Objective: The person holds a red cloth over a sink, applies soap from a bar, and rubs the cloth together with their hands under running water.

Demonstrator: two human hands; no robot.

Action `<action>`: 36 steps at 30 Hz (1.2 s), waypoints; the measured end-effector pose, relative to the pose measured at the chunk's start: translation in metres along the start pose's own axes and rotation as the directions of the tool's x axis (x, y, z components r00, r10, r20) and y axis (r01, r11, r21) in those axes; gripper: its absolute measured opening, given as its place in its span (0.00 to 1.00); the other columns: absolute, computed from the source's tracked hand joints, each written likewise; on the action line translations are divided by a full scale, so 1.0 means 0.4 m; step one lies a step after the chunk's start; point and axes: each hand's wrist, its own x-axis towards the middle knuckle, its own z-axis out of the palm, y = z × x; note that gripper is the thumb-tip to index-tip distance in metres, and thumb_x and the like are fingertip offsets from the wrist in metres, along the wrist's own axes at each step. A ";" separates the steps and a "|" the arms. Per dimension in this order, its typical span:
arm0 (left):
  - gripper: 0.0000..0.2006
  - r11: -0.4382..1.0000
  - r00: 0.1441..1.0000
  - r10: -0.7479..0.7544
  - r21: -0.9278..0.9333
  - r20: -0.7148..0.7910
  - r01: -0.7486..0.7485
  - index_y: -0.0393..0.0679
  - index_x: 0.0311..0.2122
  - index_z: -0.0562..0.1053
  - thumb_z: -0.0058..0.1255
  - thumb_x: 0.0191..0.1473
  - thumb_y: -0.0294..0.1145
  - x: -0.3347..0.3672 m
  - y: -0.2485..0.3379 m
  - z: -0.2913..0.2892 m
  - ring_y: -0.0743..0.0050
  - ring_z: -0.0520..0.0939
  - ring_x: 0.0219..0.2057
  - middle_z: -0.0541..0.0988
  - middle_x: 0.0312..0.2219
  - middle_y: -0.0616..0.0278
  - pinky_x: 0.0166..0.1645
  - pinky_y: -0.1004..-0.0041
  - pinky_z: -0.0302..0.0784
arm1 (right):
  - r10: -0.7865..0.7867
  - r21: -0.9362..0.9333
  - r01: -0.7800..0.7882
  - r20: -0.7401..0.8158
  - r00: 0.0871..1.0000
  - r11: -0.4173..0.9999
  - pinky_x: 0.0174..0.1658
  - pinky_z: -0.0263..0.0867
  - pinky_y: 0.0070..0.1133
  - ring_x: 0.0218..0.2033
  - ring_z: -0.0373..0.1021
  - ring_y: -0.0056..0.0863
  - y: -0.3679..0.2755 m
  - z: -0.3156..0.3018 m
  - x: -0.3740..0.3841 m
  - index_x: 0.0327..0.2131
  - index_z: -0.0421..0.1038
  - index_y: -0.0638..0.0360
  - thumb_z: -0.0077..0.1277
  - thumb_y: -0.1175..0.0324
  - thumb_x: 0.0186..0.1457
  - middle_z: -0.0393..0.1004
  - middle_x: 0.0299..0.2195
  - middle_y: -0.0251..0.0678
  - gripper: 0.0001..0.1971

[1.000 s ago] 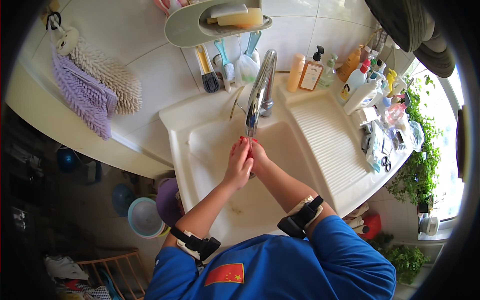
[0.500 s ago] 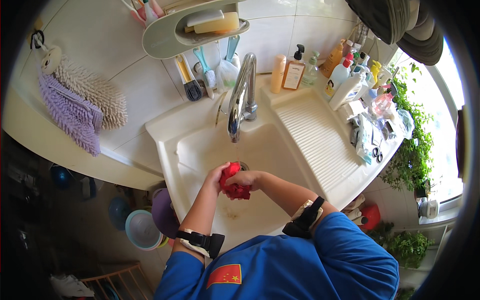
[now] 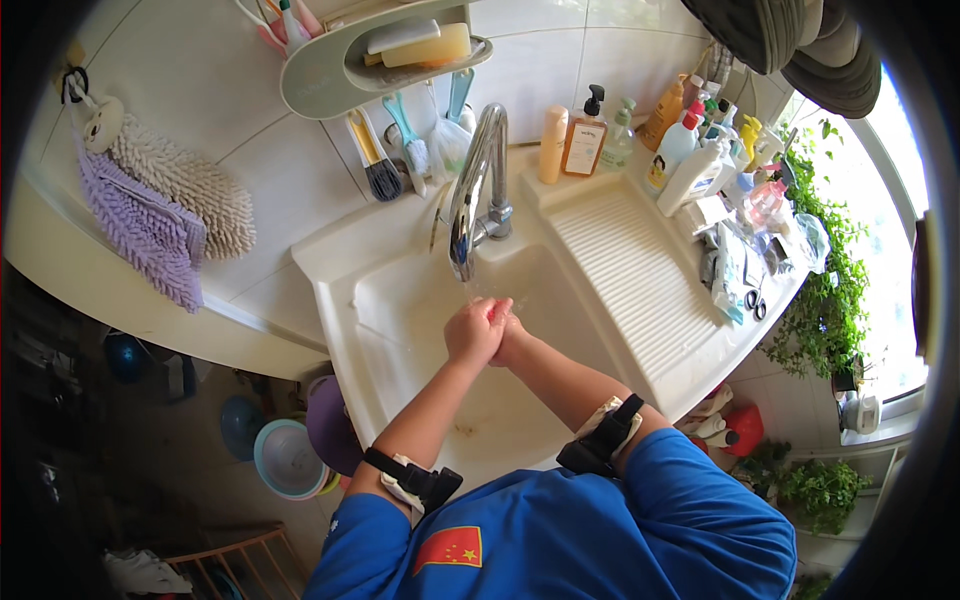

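Observation:
Under the chrome faucet my two hands are pressed together over the white sink basin. A red cloth is squeezed between them, and only a small bit of it shows. My left hand is closed over the cloth, its back turned up. From the other side my right hand closes against it, the fingers partly hidden. Water runs from the spout and splashes where the hands meet.
Right of the basin lies a ribbed washboard. Pump bottles, more bottles and scissors crowd its far and right edges. Brushes hang behind the faucet, below a soap shelf. Fluffy mitts hang at left, above basins.
My hands have moved up and slightly right, under the water stream. The red cloth, spread out in view before, is now bunched and nearly covered by my closed hands.

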 end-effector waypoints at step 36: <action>0.10 0.807 0.780 0.589 0.117 -0.210 -0.579 0.38 0.38 0.71 0.46 0.48 0.21 0.357 0.204 -0.462 0.65 0.77 0.33 0.76 0.34 0.57 0.38 0.72 0.73 | -0.048 -0.082 0.028 -0.248 0.968 0.996 0.34 0.69 0.25 0.28 0.70 0.28 -0.064 0.039 -0.061 0.31 0.67 0.58 0.46 0.66 0.53 0.72 0.28 0.36 0.07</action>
